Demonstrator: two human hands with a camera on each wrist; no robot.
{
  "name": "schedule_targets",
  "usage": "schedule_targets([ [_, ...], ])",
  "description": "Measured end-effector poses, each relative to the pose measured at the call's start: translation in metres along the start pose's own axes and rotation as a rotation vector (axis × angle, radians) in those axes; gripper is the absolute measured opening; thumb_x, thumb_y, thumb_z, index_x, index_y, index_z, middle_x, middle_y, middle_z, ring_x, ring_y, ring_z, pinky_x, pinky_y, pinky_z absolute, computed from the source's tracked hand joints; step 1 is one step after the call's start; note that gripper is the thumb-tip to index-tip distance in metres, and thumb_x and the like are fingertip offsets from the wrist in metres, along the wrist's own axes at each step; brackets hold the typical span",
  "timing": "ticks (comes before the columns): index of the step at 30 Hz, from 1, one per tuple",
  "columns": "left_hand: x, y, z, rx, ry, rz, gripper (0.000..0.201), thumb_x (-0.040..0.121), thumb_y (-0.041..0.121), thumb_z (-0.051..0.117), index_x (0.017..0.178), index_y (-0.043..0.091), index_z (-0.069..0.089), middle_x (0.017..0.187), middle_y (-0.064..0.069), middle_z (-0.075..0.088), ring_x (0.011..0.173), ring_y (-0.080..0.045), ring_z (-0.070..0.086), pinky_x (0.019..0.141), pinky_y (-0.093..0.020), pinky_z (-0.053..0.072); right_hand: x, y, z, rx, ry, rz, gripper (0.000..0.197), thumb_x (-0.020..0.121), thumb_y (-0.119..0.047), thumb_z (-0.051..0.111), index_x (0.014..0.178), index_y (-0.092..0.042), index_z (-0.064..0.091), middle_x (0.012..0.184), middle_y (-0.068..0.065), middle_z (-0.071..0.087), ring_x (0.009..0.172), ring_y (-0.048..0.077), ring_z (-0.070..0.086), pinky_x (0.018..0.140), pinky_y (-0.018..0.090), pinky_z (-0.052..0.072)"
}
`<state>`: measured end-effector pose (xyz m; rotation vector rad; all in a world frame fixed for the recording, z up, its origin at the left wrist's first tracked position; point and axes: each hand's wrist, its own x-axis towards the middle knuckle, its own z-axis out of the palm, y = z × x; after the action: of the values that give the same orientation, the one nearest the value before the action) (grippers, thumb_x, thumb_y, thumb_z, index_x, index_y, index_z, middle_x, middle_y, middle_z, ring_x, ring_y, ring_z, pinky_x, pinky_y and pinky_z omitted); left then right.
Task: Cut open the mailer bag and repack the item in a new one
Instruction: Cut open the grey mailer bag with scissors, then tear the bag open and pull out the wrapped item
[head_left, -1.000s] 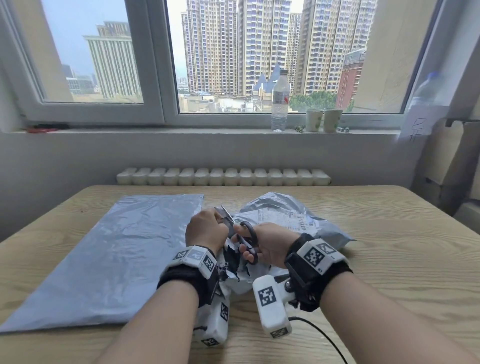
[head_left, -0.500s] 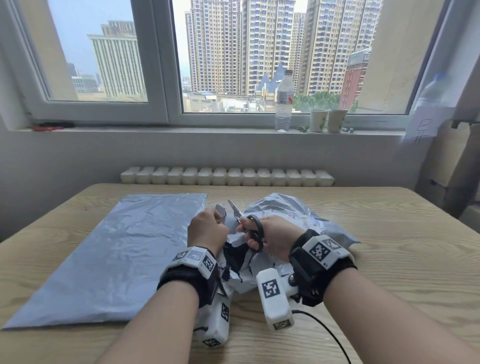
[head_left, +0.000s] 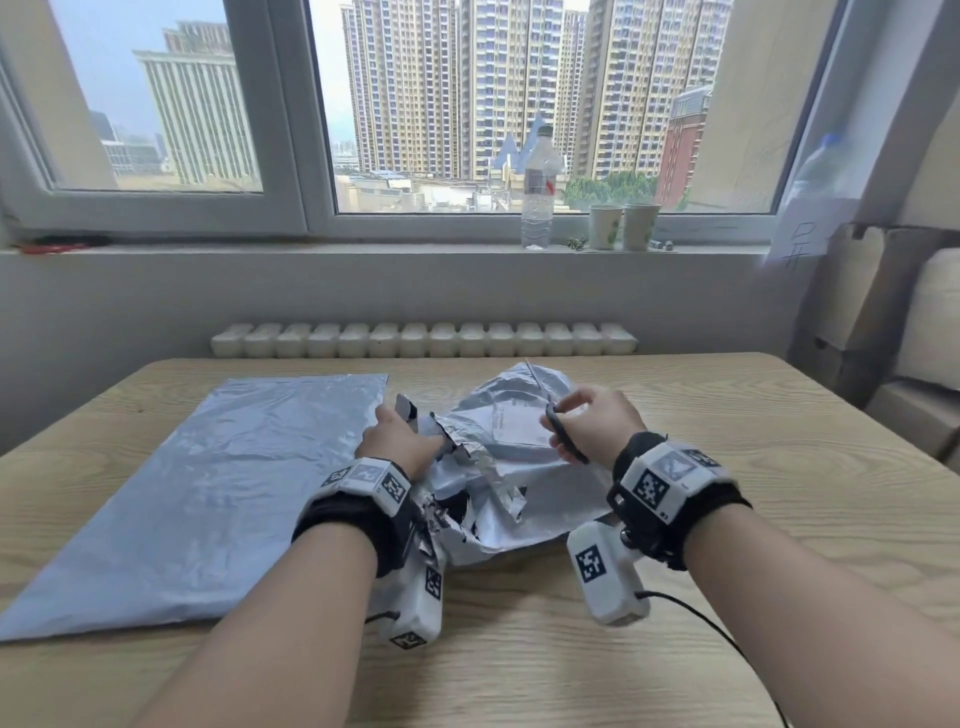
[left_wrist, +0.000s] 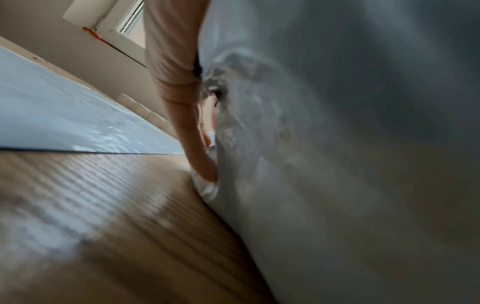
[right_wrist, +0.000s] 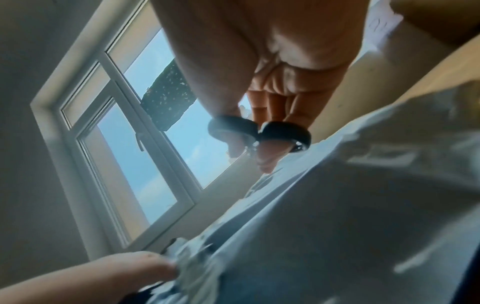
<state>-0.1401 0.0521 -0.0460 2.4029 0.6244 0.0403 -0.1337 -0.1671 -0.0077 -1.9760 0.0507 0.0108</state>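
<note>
A crumpled grey mailer bag with a white label lies on the wooden table, its near-left edge cut into ragged flaps showing a dark inside. My left hand grips the torn left edge of the mailer bag. My right hand holds black-handled scissors over the bag's right side, thumb and fingers through the handle loops, blades pointing away toward the window. A flat new grey mailer lies to the left. The item inside is hidden.
The table has bare wood to the right and in front. A water bottle and two paper cups stand on the windowsill. Cardboard boxes stand at the right. A cable trails from my right wrist.
My right hand has pulled the scissors out of the cut and moved right, away from the left hand. The left hand stays on the torn edge, and the cut gapes wider.
</note>
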Motion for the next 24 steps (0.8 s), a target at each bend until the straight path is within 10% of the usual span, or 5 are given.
schedule_targets([
  [5, -0.01, 0.0, 0.006, -0.027, -0.042, 0.033, 0.085, 0.083, 0.01, 0.055, 0.152, 0.025, 0.006, 0.119, -0.013, 0.057, 0.085, -0.027, 0.062, 0.066, -0.025, 0.054, 0.014, 0.03, -0.052, -0.506, 0.192, 0.013, 0.016, 0.088, -0.027, 0.062, 0.089, -0.015, 0.071, 0.086, 0.009, 0.067, 0.081, 0.028, 0.06, 0.069, 0.028, 0.046],
  [11, -0.001, 0.01, 0.02, -0.147, -0.024, 0.045, 0.091, 0.082, 0.0, 0.047, 0.152, 0.033, -0.001, 0.137, -0.018, 0.048, 0.113, -0.039, 0.056, 0.091, -0.043, 0.05, 0.018, 0.077, -0.104, -0.841, 0.272, 0.205, 0.018, 0.088, -0.025, 0.059, 0.083, -0.009, 0.06, 0.078, 0.01, 0.057, 0.074, 0.028, 0.053, 0.065, 0.027, 0.038],
  [21, 0.006, 0.029, 0.041, -0.182, -0.1, 0.063, 0.069, 0.088, 0.014, 0.047, 0.149, 0.018, 0.016, 0.121, -0.021, 0.058, 0.105, -0.038, 0.061, 0.083, -0.041, 0.051, 0.019, 0.091, -0.111, -0.977, 0.175, 0.259, 0.011, 0.085, -0.019, 0.06, 0.081, -0.01, 0.055, 0.097, 0.013, 0.067, 0.079, 0.027, 0.052, 0.069, 0.028, 0.041],
  [24, 0.004, 0.027, 0.03, -0.168, -0.087, 0.107, 0.043, 0.089, 0.028, 0.053, 0.128, 0.013, 0.046, 0.104, -0.01, 0.062, 0.092, -0.03, 0.062, 0.072, -0.031, 0.047, 0.016, 0.086, -0.108, -0.981, 0.198, 0.225, 0.009, 0.084, -0.018, 0.06, 0.081, -0.011, 0.057, 0.1, 0.012, 0.068, 0.083, 0.028, 0.056, 0.069, 0.028, 0.04],
])
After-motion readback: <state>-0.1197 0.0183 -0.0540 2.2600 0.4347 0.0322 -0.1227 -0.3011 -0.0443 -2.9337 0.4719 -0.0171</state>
